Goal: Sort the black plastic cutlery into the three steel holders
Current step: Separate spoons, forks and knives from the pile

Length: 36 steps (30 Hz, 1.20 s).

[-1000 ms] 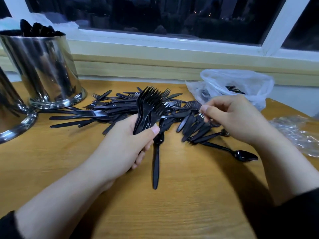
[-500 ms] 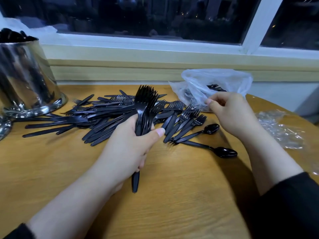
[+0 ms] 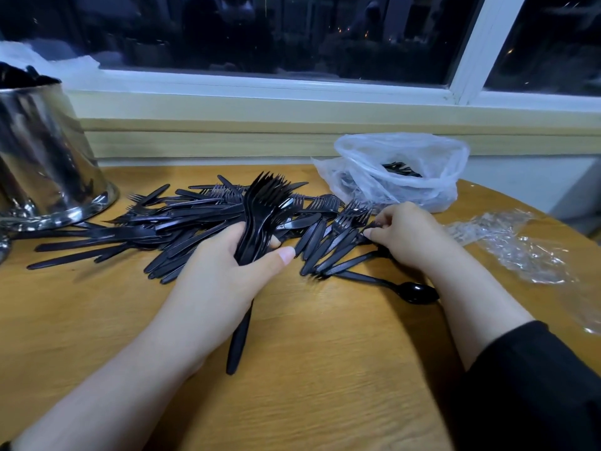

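Dark window glass (image 3: 292, 30) and a pale sill run behind a wooden table (image 3: 325, 369) strewn with black plastic cutlery. At the middle, the left hand (image 3: 218, 281) wraps a bundle of forks (image 3: 263, 206), fingers curled round the handles and the thumb pressed across the front; the tines fan out above the fingers, and one handle sticks out below the palm toward the near edge. Left of those fingers and behind them lies the loose pile of knives and forks (image 3: 156, 229), which reaches toward a steel holder (image 3: 42, 161) at the far left, with dark cutlery showing above its rim. The right hand (image 3: 409, 236) rests on the right end of the pile, fingertips bunched and pinching something black there; which piece, I cannot tell. Just below that hand lies a spoon (image 3: 413, 292). Beyond its fingers sits a thin plastic bag (image 3: 422, 157) with more cutlery inside, and to their right crumpled clear wrap (image 3: 520, 249).
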### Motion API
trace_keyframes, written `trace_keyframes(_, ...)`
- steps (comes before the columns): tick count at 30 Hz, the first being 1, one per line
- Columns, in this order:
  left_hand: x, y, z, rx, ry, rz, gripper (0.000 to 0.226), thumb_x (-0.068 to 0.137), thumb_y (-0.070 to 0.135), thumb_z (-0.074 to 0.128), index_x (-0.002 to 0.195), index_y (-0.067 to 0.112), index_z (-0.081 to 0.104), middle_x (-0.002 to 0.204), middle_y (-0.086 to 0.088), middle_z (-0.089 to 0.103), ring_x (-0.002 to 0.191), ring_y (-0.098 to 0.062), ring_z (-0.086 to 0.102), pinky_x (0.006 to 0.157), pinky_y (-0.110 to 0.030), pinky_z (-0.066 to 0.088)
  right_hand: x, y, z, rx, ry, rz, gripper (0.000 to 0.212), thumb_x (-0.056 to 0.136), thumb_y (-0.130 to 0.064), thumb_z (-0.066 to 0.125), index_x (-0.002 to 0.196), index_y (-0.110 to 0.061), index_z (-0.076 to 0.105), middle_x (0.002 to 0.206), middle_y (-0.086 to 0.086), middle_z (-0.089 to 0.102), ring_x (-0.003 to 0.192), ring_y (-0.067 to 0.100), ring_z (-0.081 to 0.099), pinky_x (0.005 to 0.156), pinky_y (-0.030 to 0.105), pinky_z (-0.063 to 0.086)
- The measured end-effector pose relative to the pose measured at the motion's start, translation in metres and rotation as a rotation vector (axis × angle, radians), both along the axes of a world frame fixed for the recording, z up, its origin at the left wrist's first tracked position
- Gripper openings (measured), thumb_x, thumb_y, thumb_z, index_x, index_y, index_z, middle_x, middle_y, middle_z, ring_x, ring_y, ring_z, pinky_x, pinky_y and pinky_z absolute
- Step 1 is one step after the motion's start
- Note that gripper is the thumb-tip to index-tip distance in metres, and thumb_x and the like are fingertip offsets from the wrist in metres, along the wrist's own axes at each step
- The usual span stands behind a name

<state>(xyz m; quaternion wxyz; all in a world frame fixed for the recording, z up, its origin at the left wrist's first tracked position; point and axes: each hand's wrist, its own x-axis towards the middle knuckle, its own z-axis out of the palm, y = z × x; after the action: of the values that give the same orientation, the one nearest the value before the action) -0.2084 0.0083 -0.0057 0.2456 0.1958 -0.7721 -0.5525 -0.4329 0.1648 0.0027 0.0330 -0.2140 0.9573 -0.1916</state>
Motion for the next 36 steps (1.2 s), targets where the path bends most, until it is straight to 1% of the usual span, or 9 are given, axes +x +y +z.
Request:
trace_keyframes(6, 0.003, -0.001, 0.005, 0.156, 0.016, -0.049, 0.018, 0.094, 0.038, 0.068, 0.078, 0.029, 0.065, 0.061, -0.004, 0.042, 0.046, -0.017, 0.029, 0.044, -0.026, 0.026, 0.009, 0.007, 0.010, -0.321, -0.066, 0.108, 0.018, 0.091, -0.030, 0.071, 0.087, -0.014, 0.065, 0.074, 0.001, 0.065, 0.069, 0.018, 0.054, 0.060, 0.030, 0.037)
trace_keyframes(9, 0.005, -0.001, 0.008, 0.246, -0.015, -0.044, 0.029, 0.096, 0.042, 0.063, 0.071, 0.027, 0.057, 0.062, -0.003, 0.040, 0.045, -0.015, 0.026, 0.046, -0.026, 0.022, 0.015, 0.008, 0.019, -0.526, -0.058, 0.144, 0.019, 0.089, -0.027, 0.072, 0.083, -0.010, 0.065, 0.074, 0.013, 0.066, 0.068, 0.017, 0.054, 0.064, 0.033, 0.037)
trace_keyframes(13, 0.008, -0.004, 0.010, 0.327, -0.017, -0.062, 0.034, 0.099, 0.045, 0.057, 0.100, 0.011, 0.062, 0.074, -0.009, 0.035, 0.049, -0.014, 0.024, 0.048, -0.027, 0.018, 0.024, 0.008, 0.029, -0.773, -0.086, 0.231, 0.010, 0.091, -0.022, 0.074, 0.086, -0.014, 0.068, 0.080, 0.009, 0.072, 0.072, 0.015, 0.064, 0.074, 0.032, 0.048)
trace_keyframes(18, 0.009, -0.007, 0.011, 0.303, -0.014, -0.044, 0.030, 0.101, 0.041, 0.055, 0.099, 0.011, 0.059, 0.069, -0.003, 0.043, 0.048, -0.016, 0.032, 0.044, -0.026, 0.027, 0.029, 0.009, 0.040, -0.963, -0.053, 0.322, 0.012, 0.091, -0.012, 0.072, 0.084, -0.021, 0.068, 0.067, -0.009, 0.063, 0.063, 0.008, 0.054, 0.065, 0.022, 0.044)
trace_keyframes(22, 0.008, -0.007, 0.013, 0.303, -0.003, -0.048, 0.029, 0.103, 0.039, 0.055, 0.098, 0.011, 0.059, 0.067, -0.004, 0.059, 0.053, -0.022, 0.055, 0.049, -0.032, 0.047, 0.057, -0.005, 0.041, -0.898, -0.161, 0.517, 0.010, 0.087, -0.014, 0.074, 0.084, -0.022, 0.070, 0.067, -0.009, 0.064, 0.064, 0.005, 0.057, 0.065, 0.017, 0.047)
trace_keyframes(27, 0.011, -0.001, 0.018, 0.354, -0.011, -0.138, 0.031, 0.104, 0.041, 0.052, 0.101, 0.012, 0.060, 0.076, -0.010, 0.072, 0.060, -0.030, 0.067, 0.061, -0.041, 0.056, 0.092, -0.035, 0.024, -0.874, -0.177, 0.609, 0.010, 0.088, -0.012, 0.074, 0.085, -0.020, 0.070, 0.074, 0.001, 0.067, 0.069, 0.004, 0.057, 0.067, 0.016, 0.047)
trace_keyframes(31, 0.012, 0.004, 0.017, 0.374, -0.020, -0.223, 0.037, 0.101, 0.047, 0.051, 0.110, 0.013, 0.060, 0.069, -0.008, 0.063, 0.044, -0.022, 0.053, 0.046, -0.029, 0.045, 0.096, -0.042, 0.020, -0.965, -0.133, 0.547, 0.010, 0.090, -0.015, 0.074, 0.086, -0.023, 0.070, 0.083, 0.000, 0.071, 0.077, 0.021, 0.063, 0.075, 0.028, 0.051)
trace_keyframes(33, 0.013, 0.005, 0.017, 0.406, -0.022, -0.253, 0.043, 0.094, 0.050, 0.057, 0.109, 0.010, 0.059, 0.062, -0.002, 0.052, 0.040, -0.016, 0.039, 0.042, -0.025, 0.033, 0.095, -0.044, 0.019, -1.010, -0.140, 0.521, 0.013, 0.089, -0.014, 0.074, 0.086, -0.026, 0.069, 0.081, -0.006, 0.070, 0.078, 0.014, 0.062, 0.076, 0.025, 0.052)
trace_keyframes(36, 0.014, 0.006, 0.019, 0.476, -0.053, -0.320, 0.041, 0.093, 0.042, 0.066, 0.080, 0.006, 0.051, 0.050, 0.005, 0.039, 0.038, -0.010, 0.026, 0.041, -0.022, 0.023, 0.096, -0.045, 0.018, -1.053, -0.178, 0.494, 0.018, 0.087, -0.015, 0.078, 0.091, -0.030, 0.068, 0.080, -0.008, 0.064, 0.079, 0.010, 0.060, 0.077, 0.026, 0.051)
